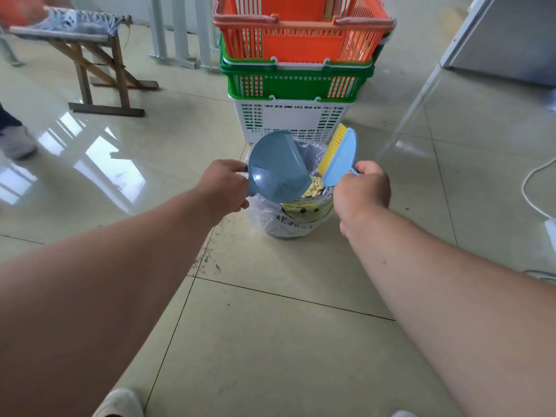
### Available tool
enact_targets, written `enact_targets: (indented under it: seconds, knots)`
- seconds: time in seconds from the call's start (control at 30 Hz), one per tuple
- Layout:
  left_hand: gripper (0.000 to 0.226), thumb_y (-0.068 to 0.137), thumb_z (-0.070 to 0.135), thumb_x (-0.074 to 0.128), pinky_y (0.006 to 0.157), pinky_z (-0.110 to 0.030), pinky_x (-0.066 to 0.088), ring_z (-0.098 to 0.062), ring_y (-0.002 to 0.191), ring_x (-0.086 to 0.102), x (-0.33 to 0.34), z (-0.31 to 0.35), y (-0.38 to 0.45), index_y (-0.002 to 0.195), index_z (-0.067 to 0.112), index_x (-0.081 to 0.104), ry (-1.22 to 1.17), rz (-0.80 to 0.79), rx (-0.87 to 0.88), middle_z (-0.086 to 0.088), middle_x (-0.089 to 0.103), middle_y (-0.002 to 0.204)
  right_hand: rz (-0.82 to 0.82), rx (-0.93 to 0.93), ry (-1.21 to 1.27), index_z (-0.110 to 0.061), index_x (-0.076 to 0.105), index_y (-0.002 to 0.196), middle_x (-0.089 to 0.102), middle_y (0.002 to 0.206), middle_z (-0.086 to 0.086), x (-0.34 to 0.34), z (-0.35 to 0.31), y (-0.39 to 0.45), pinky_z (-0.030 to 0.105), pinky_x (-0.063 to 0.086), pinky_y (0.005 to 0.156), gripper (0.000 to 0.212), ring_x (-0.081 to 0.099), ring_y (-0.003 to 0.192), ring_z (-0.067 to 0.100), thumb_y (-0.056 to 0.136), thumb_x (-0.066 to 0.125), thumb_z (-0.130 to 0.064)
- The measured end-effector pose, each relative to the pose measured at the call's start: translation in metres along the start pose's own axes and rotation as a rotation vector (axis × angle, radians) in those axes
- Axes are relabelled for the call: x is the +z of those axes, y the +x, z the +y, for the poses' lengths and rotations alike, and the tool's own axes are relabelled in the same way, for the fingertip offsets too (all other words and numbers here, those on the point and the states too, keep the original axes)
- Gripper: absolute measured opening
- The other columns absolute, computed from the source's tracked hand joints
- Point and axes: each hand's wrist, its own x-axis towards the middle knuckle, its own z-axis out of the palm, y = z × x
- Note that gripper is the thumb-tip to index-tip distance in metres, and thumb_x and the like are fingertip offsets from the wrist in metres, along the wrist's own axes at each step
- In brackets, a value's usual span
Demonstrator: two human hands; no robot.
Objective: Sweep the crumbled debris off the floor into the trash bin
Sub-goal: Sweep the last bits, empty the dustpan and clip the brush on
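My left hand [224,188] grips the handle of a blue dustpan [275,167], which is tipped over the small trash bin [288,221]. The bin is lined with a clear plastic bag and has a yellow face on its side. Yellowish crumbled debris [313,188] lies inside the bin, below the pan's edge. My right hand [361,192] holds a light blue hand brush [341,161] with yellow bristles, raised over the bin's right rim beside the dustpan. Fine dark specks [210,260] dot the floor tiles left of the bin.
Stacked orange, green and white baskets [296,82] stand right behind the bin. A wooden stool [96,73] stands at the far left, with another person's shoe [16,142] beside it. A white cabinet [505,40] and a white cable [532,188] are at the right.
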Motion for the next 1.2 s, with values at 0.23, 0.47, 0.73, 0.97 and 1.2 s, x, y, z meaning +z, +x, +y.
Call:
enact_targets:
  seconds: [0.23, 0.47, 0.73, 0.97, 1.2]
  knots:
    - [0.027, 0.099, -0.008, 0.049, 0.054, -0.028, 0.057, -0.024, 0.072, 0.065, 0.006, 0.032, -0.061, 0.109, 0.008, 0.069, -0.284, -0.186, -0.161, -0.022, 0.07, 0.106, -0.09, -0.259, -0.056, -0.027, 0.071, 0.092, 0.075, 0.086, 0.001, -0.037, -0.023, -0.042, 0.034, 0.059, 0.062, 0.019, 0.073, 0.079, 0.026, 0.08, 0.057, -0.023]
    - [0.018, 0.096, 0.002, 0.045, 0.047, -0.023, 0.032, -0.02, 0.048, 0.048, 0.01, 0.056, -0.142, 0.101, 0.003, 0.062, -0.398, -0.247, -0.145, -0.019, 0.061, 0.077, -0.112, -0.615, -0.335, -0.021, 0.077, 0.097, 0.073, 0.08, -0.003, -0.106, -0.04, -0.098, 0.021, 0.052, 0.064, 0.018, 0.063, 0.066, 0.016, 0.084, 0.064, -0.017]
    - [0.04, 0.106, 0.043, 0.045, 0.053, -0.026, 0.022, -0.019, 0.049, 0.041, 0.025, 0.065, -0.242, 0.089, 0.012, 0.062, -0.592, -0.426, -0.188, -0.012, 0.058, 0.066, -0.274, -0.863, -0.541, -0.023, 0.081, 0.101, 0.076, 0.093, -0.001, -0.156, -0.042, -0.145, 0.023, 0.049, 0.074, 0.026, 0.067, 0.083, 0.019, 0.077, 0.077, -0.015]
    - [0.037, 0.106, 0.044, 0.044, 0.049, -0.023, 0.027, -0.019, 0.048, 0.044, 0.046, 0.058, -0.279, 0.086, 0.019, 0.062, -0.654, -0.403, -0.165, -0.005, 0.057, 0.068, -0.352, -0.937, -0.631, -0.018, 0.077, 0.092, 0.059, 0.081, -0.001, -0.184, -0.032, -0.176, 0.03, 0.047, 0.068, 0.021, 0.058, 0.079, 0.024, 0.075, 0.069, -0.009]
    - [0.027, 0.101, 0.027, 0.047, 0.054, -0.028, 0.024, -0.02, 0.052, 0.045, 0.063, 0.057, -0.3, 0.083, 0.017, 0.065, -0.679, -0.427, -0.103, -0.007, 0.057, 0.069, -0.3, -0.79, -0.595, -0.021, 0.081, 0.103, 0.074, 0.097, 0.004, -0.207, -0.031, -0.188, 0.03, 0.055, 0.079, 0.036, 0.067, 0.09, 0.025, 0.076, 0.069, -0.002]
